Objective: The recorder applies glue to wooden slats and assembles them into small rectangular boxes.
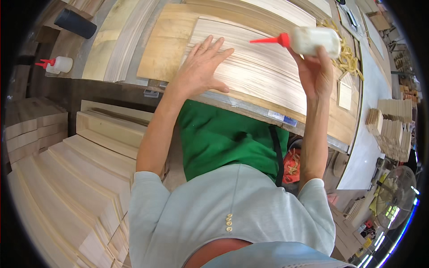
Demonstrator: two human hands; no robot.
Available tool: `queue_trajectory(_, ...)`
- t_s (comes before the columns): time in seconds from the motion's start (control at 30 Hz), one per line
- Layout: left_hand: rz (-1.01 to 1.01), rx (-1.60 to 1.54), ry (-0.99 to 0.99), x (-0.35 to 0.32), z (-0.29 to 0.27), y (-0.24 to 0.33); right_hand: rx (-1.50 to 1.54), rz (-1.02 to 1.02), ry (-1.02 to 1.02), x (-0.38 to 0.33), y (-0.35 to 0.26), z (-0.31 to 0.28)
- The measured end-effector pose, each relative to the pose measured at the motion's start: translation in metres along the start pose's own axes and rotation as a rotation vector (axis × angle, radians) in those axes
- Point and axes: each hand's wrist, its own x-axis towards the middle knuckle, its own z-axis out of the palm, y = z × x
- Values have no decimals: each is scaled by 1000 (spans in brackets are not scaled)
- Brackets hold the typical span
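Note:
A white glue bottle with a long red nozzle is held on its side in my right hand, its tip pointing left above the bench. Under it lies a stack of thin pale wood strips, edges up, on a wooden board. My left hand rests with fingers spread on the left end of these strips, holding nothing. To the right of the bottle, tangled yellowish strips lie on the bench, with a small pale wood piece near them.
At the far left stand another white bottle with red nozzles and a dark cylinder. Long wood panels are stacked at lower left. More wood pieces are piled at right, near a fan. A red bag hangs below the bench.

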Motion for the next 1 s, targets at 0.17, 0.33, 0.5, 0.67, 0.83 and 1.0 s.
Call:
queue_trajectory(0.17, 38, 5, -61, 1, 2, -16, -77, -26, -139, 57, 32, 27)
queue_trajectory(0.33, 31, -22, -55, 2, 2, -16, -99, 73, -172, 90, 67, 61)
queue_trajectory(0.5, 39, -49, -36, 3, 2, -17, -172, 42, -159, 108, 96, 74)
queue_trajectory(0.67, 20, -57, -26, 2, 1, -16, -201, 23, -95, 107, 104, 79)
queue_trajectory(0.83, 16, -59, -30, 3, 1, -14, -250, -23, -91, 109, 111, 71)
queue_trajectory(1.0, -5, -62, -41, 2, 1, -14, -303, 15, -101, 101, 103, 81)
